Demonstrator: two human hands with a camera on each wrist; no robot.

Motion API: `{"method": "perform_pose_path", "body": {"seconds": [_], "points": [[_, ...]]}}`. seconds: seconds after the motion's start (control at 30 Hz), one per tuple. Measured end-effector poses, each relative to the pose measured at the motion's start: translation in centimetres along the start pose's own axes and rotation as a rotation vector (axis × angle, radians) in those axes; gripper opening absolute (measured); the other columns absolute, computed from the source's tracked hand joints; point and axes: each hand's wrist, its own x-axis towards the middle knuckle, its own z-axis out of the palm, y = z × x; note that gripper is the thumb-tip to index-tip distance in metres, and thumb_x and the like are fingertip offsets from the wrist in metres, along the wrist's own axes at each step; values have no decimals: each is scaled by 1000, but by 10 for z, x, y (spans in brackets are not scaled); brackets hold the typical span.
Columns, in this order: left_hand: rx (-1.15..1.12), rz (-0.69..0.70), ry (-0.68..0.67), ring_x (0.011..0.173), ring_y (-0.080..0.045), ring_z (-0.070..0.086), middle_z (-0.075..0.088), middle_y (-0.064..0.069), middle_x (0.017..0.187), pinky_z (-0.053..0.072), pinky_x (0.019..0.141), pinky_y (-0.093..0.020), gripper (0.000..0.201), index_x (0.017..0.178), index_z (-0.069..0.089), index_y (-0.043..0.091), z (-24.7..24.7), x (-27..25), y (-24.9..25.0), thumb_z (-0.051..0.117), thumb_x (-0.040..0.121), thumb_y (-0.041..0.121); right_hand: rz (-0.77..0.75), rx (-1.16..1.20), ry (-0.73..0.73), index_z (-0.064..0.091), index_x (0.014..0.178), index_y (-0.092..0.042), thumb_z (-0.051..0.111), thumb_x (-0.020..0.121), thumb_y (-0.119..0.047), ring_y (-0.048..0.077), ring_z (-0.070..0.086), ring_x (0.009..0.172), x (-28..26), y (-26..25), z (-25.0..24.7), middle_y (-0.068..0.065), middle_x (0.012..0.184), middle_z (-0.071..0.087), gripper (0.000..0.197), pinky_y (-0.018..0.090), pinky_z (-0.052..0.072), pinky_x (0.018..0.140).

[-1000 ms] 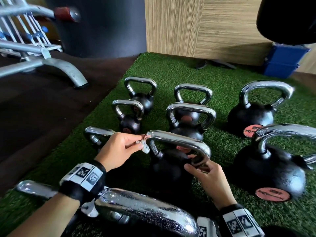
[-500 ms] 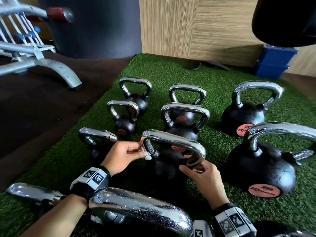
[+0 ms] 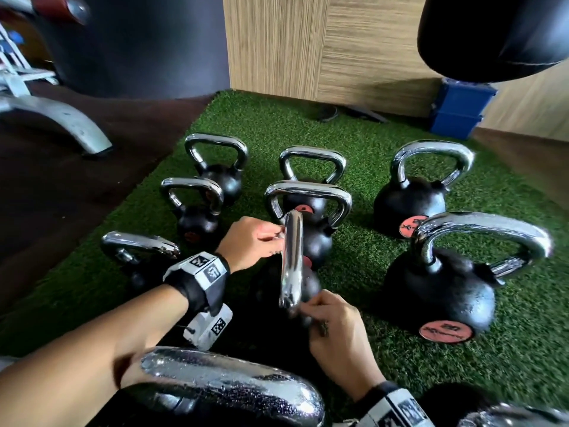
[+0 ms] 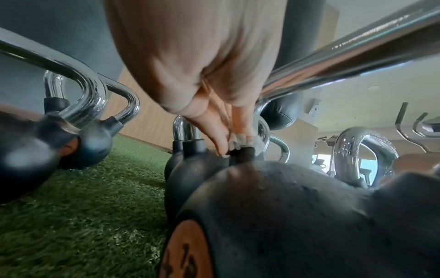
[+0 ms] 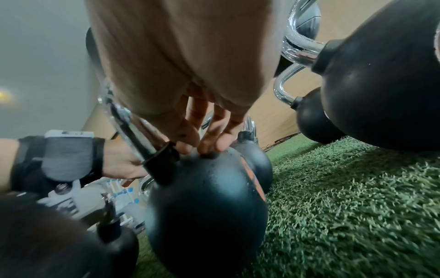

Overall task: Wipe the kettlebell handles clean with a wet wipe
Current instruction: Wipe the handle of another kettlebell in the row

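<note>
Several black kettlebells with chrome handles stand on green turf [image 3: 354, 272]. The middle one [image 5: 207, 197] has its handle [image 3: 292, 260] turned end-on to me. My left hand [image 3: 277, 238] pinches a small white wet wipe [image 4: 247, 140] round the handle's far leg, just above its black collar. My right hand [image 3: 308, 309] holds the near foot of the same handle. Its fingertips [image 5: 209, 144] rest on the top of the ball beside the collar. The wipe is mostly hidden by my fingers in the head view.
A large kettlebell with a wet handle [image 3: 228, 386] sits right under my forearms. Bigger kettlebells [image 3: 440, 294] stand to the right, smaller ones [image 3: 197, 223] to the left. Blue boxes [image 3: 458, 112], a hanging black bag [image 3: 498, 32] and a wood wall are behind, a grey bench leg [image 3: 61, 118] at left.
The middle kettlebell has been turned, so its handle now points toward me instead of lying across. My left hand with the wipe stays at its far leg, my right at the near one.
</note>
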Motion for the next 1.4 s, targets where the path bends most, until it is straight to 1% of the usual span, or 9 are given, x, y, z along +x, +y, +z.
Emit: {"method": "perform_pose_path", "body": {"seconds": [0.2,0.37,0.47,0.53,0.63,0.73,0.9,1.07,1.4], "points": [[-107,-52,-162,112,-8,69,74,-2,121,54,98,-24,47,135,64,5,-9,6,-14,75,90,10,165,-29,50,69,123,-27,77,84,-23,14,59,105,39,9,3,-2,111,61,40,31,46,101],[-133,-178,-149,96,-28,76,80,-8,94,61,90,-46,17,85,84,28,-7,13,-17,81,84,11,242,18,-26,60,136,-22,70,89,-37,15,51,124,46,19,14,0,132,57,51,33,38,111],[-157,-148,-218,92,-29,78,79,-14,94,61,88,-51,7,86,83,18,-12,16,-6,85,81,22,251,30,-35,55,140,-28,62,91,-46,13,46,128,41,24,16,-6,135,51,52,35,37,112],[-197,-93,-126,88,-23,79,80,-12,93,64,81,-43,32,86,81,10,-16,19,5,85,71,38,247,24,-28,54,141,-30,59,91,-50,12,44,129,39,27,20,-8,137,49,54,34,34,114],[-152,27,-10,76,-4,76,79,11,80,60,67,-16,13,86,79,37,-16,20,14,84,81,25,272,53,2,54,141,-30,60,92,-48,11,43,129,38,28,23,-9,136,49,53,31,33,115],[-185,37,-12,83,-14,78,80,0,87,64,73,-28,16,98,78,27,-14,17,17,78,88,14,254,104,-5,51,143,-27,59,95,-43,10,38,137,36,29,28,-6,144,46,52,34,31,118],[-229,70,-9,84,-2,74,79,12,87,59,74,-16,15,96,83,27,-26,13,34,72,90,18,268,260,-57,40,148,-28,42,90,-52,5,17,150,33,27,35,-5,158,32,63,32,16,125],[-292,-49,-191,85,-20,76,79,-12,92,63,78,-30,15,100,77,5,-37,-1,43,75,87,11,265,300,-55,39,148,-29,40,89,-53,6,17,150,32,28,34,-5,157,31,64,32,16,125],[-149,-206,-646,80,-21,76,78,-16,87,61,68,-25,6,82,78,19,-56,-19,73,80,78,23,226,297,-44,39,148,-25,40,91,-48,8,21,149,31,28,34,-3,155,34,62,37,19,125]]}}
